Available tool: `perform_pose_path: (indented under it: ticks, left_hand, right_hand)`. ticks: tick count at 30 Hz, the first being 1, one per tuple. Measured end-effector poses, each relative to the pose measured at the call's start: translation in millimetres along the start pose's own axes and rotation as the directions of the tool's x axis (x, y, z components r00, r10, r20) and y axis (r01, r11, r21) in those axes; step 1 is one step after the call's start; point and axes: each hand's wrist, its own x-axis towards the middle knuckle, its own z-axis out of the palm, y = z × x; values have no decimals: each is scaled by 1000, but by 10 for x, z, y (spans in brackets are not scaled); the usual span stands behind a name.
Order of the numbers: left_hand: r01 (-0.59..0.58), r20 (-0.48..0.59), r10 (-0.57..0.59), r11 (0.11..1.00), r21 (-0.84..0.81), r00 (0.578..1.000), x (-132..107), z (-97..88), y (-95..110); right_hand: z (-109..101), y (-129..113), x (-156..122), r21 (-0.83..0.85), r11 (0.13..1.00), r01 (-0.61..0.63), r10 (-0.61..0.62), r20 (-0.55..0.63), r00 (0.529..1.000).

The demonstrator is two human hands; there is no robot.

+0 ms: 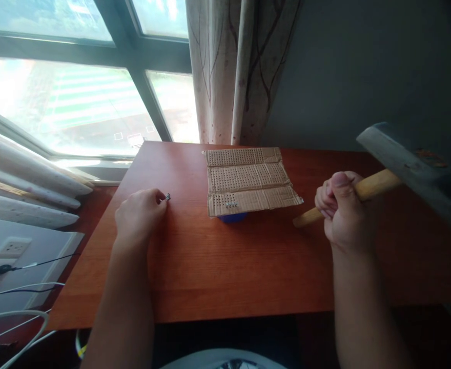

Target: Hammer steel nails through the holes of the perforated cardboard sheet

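Note:
My left hand (137, 212) is closed in a pinch at the left of the table, with several small metal pieces (167, 197) at its fingertips. Their exact kind is too small to tell. A hammer (379, 184) with a wooden handle is gripped in my right hand (343, 210), its big metal head raised above the table's right side. Between my hands lies a creased cardboard sheet (250, 177) punched with rows of small holes. Several small shiny pieces (231, 204) stand in its near-left part. Under the sheet's front edge a blue object (233, 218) shows, mostly hidden.
Everything stands on a reddish-brown wooden table (225, 277). Behind it hang a patterned curtain (225, 77) and a window (87, 102). Wall sockets (12, 248) and loose cables (21, 312) are at the lower left. A pale round rim (221, 353) shows at the bottom.

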Motion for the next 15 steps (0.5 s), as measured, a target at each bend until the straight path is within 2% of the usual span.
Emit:
perform_pose_path:
  ticks: [10,15]
  left_hand:
    - [19,82,-22,999,33,996,-20,-53,48]
    - [-20,117,22,1000,-22,993,-5,-23,67]
  right_hand:
    - [-43,-21,18,28,999,23,-23,3,1000]
    - [-58,-22,26,52,999,17,-17,-2,1000]
